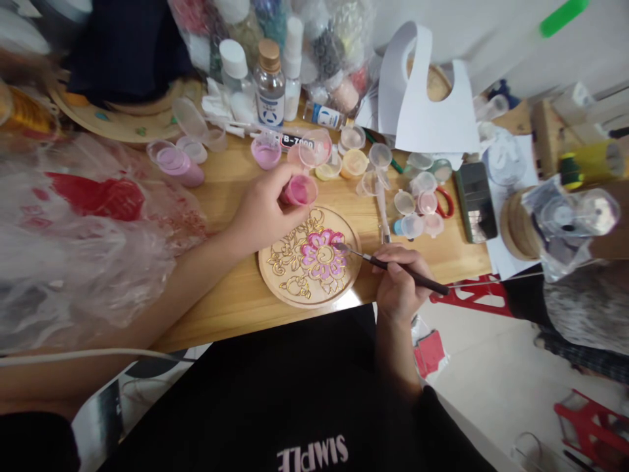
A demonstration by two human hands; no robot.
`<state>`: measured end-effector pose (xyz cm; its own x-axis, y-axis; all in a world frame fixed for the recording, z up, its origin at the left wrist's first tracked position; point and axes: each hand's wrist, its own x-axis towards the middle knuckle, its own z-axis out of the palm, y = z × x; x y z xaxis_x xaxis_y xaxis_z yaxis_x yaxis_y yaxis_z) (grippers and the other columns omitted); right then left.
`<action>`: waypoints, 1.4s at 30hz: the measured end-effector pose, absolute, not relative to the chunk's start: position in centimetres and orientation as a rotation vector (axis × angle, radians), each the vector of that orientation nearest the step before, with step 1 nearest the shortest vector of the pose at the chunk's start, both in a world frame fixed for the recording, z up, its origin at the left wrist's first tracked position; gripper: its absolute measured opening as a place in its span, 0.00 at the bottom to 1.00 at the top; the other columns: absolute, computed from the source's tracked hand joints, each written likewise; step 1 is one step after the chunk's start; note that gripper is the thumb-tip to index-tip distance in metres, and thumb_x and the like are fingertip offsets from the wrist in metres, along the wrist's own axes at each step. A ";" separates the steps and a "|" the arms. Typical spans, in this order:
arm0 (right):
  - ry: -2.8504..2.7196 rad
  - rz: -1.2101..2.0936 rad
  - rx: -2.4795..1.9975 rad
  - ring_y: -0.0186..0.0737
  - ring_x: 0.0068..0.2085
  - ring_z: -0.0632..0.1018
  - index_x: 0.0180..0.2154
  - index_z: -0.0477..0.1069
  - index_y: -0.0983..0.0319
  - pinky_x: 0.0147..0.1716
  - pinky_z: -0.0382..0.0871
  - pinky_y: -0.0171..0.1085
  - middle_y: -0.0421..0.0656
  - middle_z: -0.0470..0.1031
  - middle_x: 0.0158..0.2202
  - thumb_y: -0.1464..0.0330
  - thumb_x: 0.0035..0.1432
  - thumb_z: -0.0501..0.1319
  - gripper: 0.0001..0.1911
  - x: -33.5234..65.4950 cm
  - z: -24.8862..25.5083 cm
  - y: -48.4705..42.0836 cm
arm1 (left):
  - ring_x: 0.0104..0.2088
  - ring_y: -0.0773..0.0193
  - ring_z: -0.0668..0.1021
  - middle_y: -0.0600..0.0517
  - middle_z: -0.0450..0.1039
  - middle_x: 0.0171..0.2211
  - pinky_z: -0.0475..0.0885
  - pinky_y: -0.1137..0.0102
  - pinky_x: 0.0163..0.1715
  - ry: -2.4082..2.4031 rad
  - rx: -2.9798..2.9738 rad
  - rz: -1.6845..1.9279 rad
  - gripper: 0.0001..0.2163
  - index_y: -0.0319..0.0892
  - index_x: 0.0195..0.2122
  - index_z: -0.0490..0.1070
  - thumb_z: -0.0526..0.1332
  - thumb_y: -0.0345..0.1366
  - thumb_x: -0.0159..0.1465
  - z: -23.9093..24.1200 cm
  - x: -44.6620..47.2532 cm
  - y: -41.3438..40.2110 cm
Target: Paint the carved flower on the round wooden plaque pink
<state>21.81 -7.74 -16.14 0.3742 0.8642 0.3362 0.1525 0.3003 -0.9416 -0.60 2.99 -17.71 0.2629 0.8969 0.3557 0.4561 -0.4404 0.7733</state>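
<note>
On the wooden table lies a round wooden board (289, 288) with raised gold outlines of flowers and leaves. One large flower (324, 254) on it has pink and purple petals. My left hand (268, 213) is closed around a small clear cup of pink paint (301, 190), held over the board's far edge. In my right hand (401, 278) is a dark-handled palette knife (410, 272), gripped like a pen. Its small metal blade is at the right petals of the flower; whether it touches them I cannot tell.
Small paint cups (354, 162) crowd the table behind the board, with glue and bottles (270, 85) farther back. A phone (476, 202) and red-handled scissors (445, 202) lie to the right. Crumpled plastic bags (88, 262) cover the left side. Another person's clothing (587, 308) shows at far right.
</note>
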 end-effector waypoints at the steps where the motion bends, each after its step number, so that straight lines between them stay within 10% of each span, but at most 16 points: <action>1: -1.103 0.628 -1.189 0.38 0.28 0.75 0.27 0.79 0.55 0.26 0.66 0.38 0.38 0.76 0.24 0.75 0.53 0.60 0.11 21.8 -16.1 -7.7 | 0.38 0.63 0.82 0.54 0.80 0.39 0.78 0.70 0.41 1.226 2.007 1.082 0.12 0.42 0.45 0.74 0.69 0.30 0.60 -17.7 -0.6 3.0; 27: -0.944 0.708 -1.181 0.35 0.24 0.73 0.26 0.80 0.57 0.23 0.64 0.36 0.37 0.75 0.23 0.73 0.50 0.61 0.09 22.2 -16.2 -7.6 | 0.38 0.61 0.81 0.54 0.81 0.39 0.79 0.68 0.40 1.259 1.997 1.043 0.12 0.43 0.46 0.75 0.69 0.32 0.60 -17.6 -0.7 3.0; 42: -0.978 0.973 -1.346 0.41 0.25 0.83 0.34 0.82 0.55 0.27 0.80 0.41 0.38 0.83 0.25 0.54 0.57 0.75 0.13 23.9 -16.0 -8.6 | 0.35 0.63 0.79 0.54 0.80 0.36 0.77 0.72 0.34 1.340 1.983 1.025 0.11 0.45 0.44 0.74 0.69 0.33 0.60 -17.4 -0.8 2.7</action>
<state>23.88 -8.61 -16.02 0.3089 0.9511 0.0000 0.0050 -0.0016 -1.0000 -0.78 2.71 -17.42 0.2194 0.9305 0.2933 0.5268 -0.3660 0.7672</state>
